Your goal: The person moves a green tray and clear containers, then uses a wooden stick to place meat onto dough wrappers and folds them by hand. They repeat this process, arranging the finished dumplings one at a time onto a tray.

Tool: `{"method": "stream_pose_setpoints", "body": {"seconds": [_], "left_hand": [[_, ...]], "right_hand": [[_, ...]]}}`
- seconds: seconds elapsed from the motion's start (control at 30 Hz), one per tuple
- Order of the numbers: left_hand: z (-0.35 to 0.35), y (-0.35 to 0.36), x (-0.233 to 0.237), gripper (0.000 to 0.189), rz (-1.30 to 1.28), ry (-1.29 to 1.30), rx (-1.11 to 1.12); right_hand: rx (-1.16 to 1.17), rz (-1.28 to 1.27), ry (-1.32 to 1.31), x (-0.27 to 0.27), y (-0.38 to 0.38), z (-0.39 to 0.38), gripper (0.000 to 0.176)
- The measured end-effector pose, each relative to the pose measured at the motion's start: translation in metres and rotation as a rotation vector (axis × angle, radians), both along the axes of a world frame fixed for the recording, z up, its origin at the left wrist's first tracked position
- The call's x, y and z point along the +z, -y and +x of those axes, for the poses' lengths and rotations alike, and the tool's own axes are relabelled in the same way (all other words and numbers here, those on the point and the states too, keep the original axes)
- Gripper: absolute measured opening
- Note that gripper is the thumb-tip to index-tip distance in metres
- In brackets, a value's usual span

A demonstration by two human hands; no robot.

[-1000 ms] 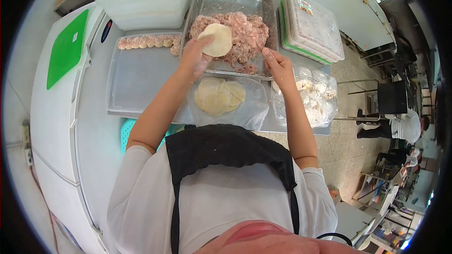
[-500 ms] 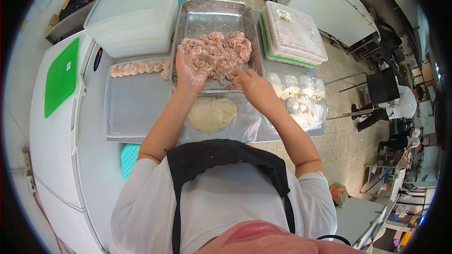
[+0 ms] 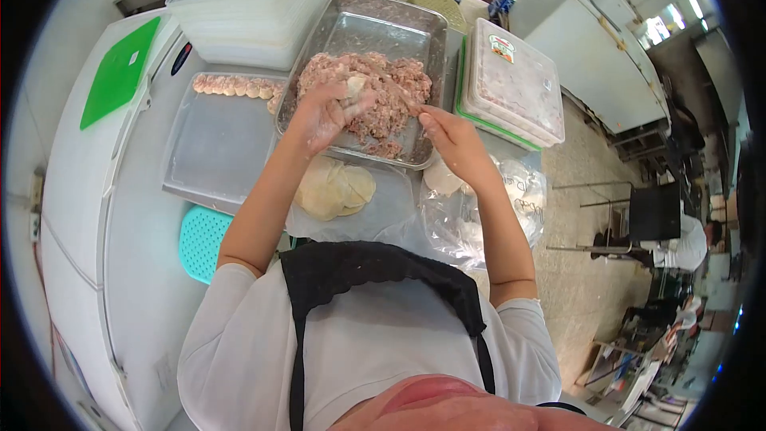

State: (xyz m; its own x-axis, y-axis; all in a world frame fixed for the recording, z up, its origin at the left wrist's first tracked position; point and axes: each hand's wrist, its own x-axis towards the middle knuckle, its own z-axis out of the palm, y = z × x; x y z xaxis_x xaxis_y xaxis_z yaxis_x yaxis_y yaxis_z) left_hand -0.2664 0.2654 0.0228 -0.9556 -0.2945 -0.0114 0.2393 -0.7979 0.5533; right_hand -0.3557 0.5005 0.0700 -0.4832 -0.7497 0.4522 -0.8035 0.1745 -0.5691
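A metal tray (image 3: 363, 6) holds a heap of pink minced meat filling (image 3: 399, 80). Over the tray's left side, my left hand (image 3: 319, 120) is cupped with its fingers curled around a pale dumpling wrapper (image 3: 356, 85), largely covered by the fingers. At the tray's right edge, my right hand (image 3: 451, 140) pinches a thin spatula-like tool (image 3: 411, 105) that points into the meat; its far end is hard to make out. Below the tray, a stack of round dough wrappers (image 3: 331, 190) lies on clear plastic.
To the left, a flat tray (image 3: 211, 144) carries a row of filled dumplings (image 3: 235, 85). Stacked white trays (image 3: 255, 24) stand behind it. Lidded boxes (image 3: 515, 80) and a plastic bag of wrappers (image 3: 463, 211) flank the right side. A person (image 3: 686, 243) is farther off.
My left hand has turned, its fingers now curled around the wrapper. My right hand has shifted slightly right, away from the meat. The whole view has tilted a little.
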Motion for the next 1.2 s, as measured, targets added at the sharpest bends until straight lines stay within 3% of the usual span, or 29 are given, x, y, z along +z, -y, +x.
{"method": "stream_pose_setpoints", "body": {"seconds": [0.03, 0.07, 0.13, 0.17, 0.23, 0.27, 0.33, 0.47, 0.57, 0.6, 0.63, 0.67, 0.7, 0.77, 0.8, 0.87, 0.93, 1.0, 1.07, 1.1, 1.13, 1.17, 1.2], "left_hand": [[0.005, -0.003, 0.007, 0.05, -0.278, 0.034, -0.105], [0.006, -0.007, 0.014, 0.05, -0.277, 0.042, -0.092], [0.006, -0.017, 0.023, 0.06, -1.184, 0.046, 0.258], [0.005, -0.017, 0.022, 0.06, -1.185, 0.059, 0.268], [0.002, -0.012, 0.021, 0.058, -1.461, -0.142, 0.116], [0.002, -0.009, 0.022, 0.058, -1.465, -0.13, 0.122], [0.001, -0.005, 0.031, 0.052, -1.413, 0.031, -0.322], [-0.003, 0.003, 0.0, 0.049, -1.62, -0.098, -0.294], [-0.004, -0.009, -0.008, 0.033, -1.712, -0.066, -0.117], [-0.008, -0.007, -0.014, 0.033, -1.652, 0.148, -0.118], [-0.011, -0.003, -0.022, 0.035, -1.581, 0.36, -0.116], [-0.017, 0.006, -0.044, 0.035, -1.581, 0.359, -0.111], [-0.023, 0.019, -0.076, 0.045, -1.467, 0.391, -0.002], [-0.023, 0.023, -0.08, 0.055, -1.346, 0.427, 0.114], [-0.022, 0.015, -0.054, 0.058, -1.46, 0.42, -0.008], [-0.013, 0.009, -0.033, 0.06, -1.57, 0.41, -0.13], [0.0, 0.002, -0.023, 0.059, -1.26, 0.558, -0.195], [0.013, -0.006, -0.004, 0.056, -1.321, 0.416, -0.093], [0.014, -0.006, -0.001, 0.054, -1.352, 0.271, 0.01], [0.008, 0.0, -0.002, 0.052, -1.55, 0.017, 0.147], [0.006, 0.002, 0.003, 0.05, -1.728, -0.251, 0.293], [0.007, 0.002, 0.006, 0.05, -1.722, -0.263, 0.294], [0.011, -0.002, 0.022, 0.048, -1.663, -0.092, 0.091]], "right_hand": [[-0.014, 0.12, 0.245, 0.008, -0.007, -0.003, 0.033], [-0.031, 0.245, 0.491, 0.015, -0.014, -0.003, 0.036], [0.041, 0.312, 0.538, 0.025, -0.022, -0.003, 0.037], [0.099, 0.371, 0.576, 0.027, -0.025, -0.004, 0.039], [0.14, 0.337, 0.468, 0.012, -0.029, -0.005, 0.038], [0.162, 0.295, 0.359, 0.004, -0.029, -0.007, 0.038], [0.198, 0.3, 0.405, -0.007, -0.025, -0.007, 0.037], [0.306, 0.284, 0.435, -0.045, -0.021, -0.027, 0.034], [0.324, 0.286, 0.335, -0.069, -0.022, -0.058, 0.036], [0.321, 0.286, 0.336, -0.06, -0.024, -0.054, 0.036], [0.146, 0.34, 0.065, -0.043, -0.023, -0.046, 0.033], [-0.027, 0.386, -0.208, -0.034, -0.022, -0.038, 0.031], [-0.021, 0.385, -0.212, -0.035, -0.02, -0.028, 0.031], [0.009, 0.172, -0.213, -0.043, -0.016, -0.011, 0.026], [0.019, 0.174, -0.213, -0.054, -0.013, -0.016, 0.026], [-0.084, 0.398, -0.168, -0.079, -0.012, -0.037, 0.026], [-0.108, 0.509, -0.22, -0.081, -0.027, -0.056, 0.026], [-0.153, 0.619, -0.257, -0.074, -0.036, -0.062, 0.027], [-0.146, 0.437, -0.042, -0.04, -0.045, -0.048, 0.028], [-0.154, 0.443, -0.048, -0.026, -0.045, -0.037, 0.028], [-0.027, 0.255, 0.135, -0.014, -0.042, -0.02, 0.028], [0.099, 0.062, 0.315, -0.008, -0.036, -0.008, 0.028], [0.09, 0.065, 0.309, -0.009, -0.029, 0.0, 0.028]]}}
